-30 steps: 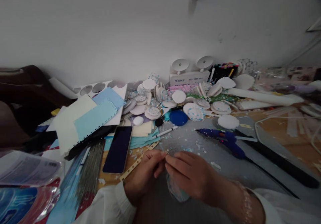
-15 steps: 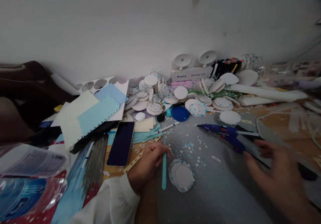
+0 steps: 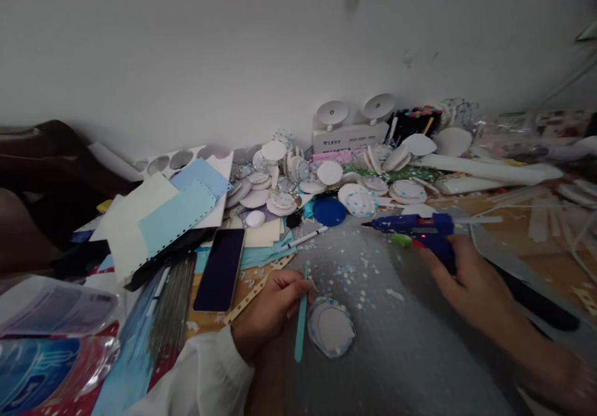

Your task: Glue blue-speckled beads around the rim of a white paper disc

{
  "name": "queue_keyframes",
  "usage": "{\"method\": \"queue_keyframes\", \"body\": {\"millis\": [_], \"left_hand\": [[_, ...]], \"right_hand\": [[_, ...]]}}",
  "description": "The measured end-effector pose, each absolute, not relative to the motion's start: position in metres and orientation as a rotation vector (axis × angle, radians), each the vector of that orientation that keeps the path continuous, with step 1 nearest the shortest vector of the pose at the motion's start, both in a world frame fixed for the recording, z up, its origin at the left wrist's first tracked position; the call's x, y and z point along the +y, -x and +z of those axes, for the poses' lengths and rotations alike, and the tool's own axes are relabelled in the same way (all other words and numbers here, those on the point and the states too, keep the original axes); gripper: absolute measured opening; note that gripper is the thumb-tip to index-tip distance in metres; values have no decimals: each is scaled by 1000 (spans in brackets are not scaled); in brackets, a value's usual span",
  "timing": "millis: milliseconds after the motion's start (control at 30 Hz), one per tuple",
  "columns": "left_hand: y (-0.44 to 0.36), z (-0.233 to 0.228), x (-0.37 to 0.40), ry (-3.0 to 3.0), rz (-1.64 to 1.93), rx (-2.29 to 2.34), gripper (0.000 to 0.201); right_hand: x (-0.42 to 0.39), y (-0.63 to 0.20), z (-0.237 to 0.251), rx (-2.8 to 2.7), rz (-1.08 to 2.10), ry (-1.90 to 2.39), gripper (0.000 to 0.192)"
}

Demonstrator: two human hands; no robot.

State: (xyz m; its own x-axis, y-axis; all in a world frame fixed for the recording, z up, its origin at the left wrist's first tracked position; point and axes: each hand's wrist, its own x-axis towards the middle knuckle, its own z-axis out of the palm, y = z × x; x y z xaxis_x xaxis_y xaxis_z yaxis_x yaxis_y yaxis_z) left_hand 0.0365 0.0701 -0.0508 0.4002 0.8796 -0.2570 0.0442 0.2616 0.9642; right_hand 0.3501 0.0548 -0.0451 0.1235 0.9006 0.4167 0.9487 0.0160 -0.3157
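A teal craft stick (image 3: 301,335) is pinched in my left hand (image 3: 273,301), which rests low at the grey mat's left edge. Just right of the stick lies a round white disc (image 3: 331,329) with blue and white bits around its rim. On the right, my right hand (image 3: 471,279) is closed around the handle of a blue hot glue gun (image 3: 410,223), its nozzle pointing left. A white glue stick (image 3: 480,220) juts from the gun's back. Below its barrel shows a small green piece (image 3: 400,240). Tiny blue and white confetti (image 3: 347,273) lies scattered on the mat.
A phone (image 3: 219,270) and a bundle of thin wires (image 3: 172,313) lie on the left, near plastic packs (image 3: 41,366). Many white discs (image 3: 284,201) are heaped along the wall. A blue round lid (image 3: 329,211) and a pen (image 3: 304,238) lie in front of them.
My right hand has moved left and taken hold of the glue gun, which is lifted and turned slightly. My left hand still holds the craft stick, now tilted more. The view has shifted slightly.
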Motion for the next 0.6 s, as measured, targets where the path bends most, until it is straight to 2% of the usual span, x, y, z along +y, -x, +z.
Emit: {"method": "queue_keyframes", "body": {"millis": [67, 133, 333, 600], "left_hand": [[-36, -49, 70, -1206, 685, 1013, 34], [-35, -48, 70, -1227, 651, 1022, 34], [-32, -43, 71, -1296, 538, 1010, 33], [-35, -37, 71, -1340, 484, 967, 35]], "right_hand": [[61, -340, -31, -1617, 26, 1992, 35], [68, -326, -26, -1548, 104, 1954, 41], [67, -295, -52, -1534, 186, 1657, 28], [51, -297, -63, -1724, -9, 1596, 20]]}}
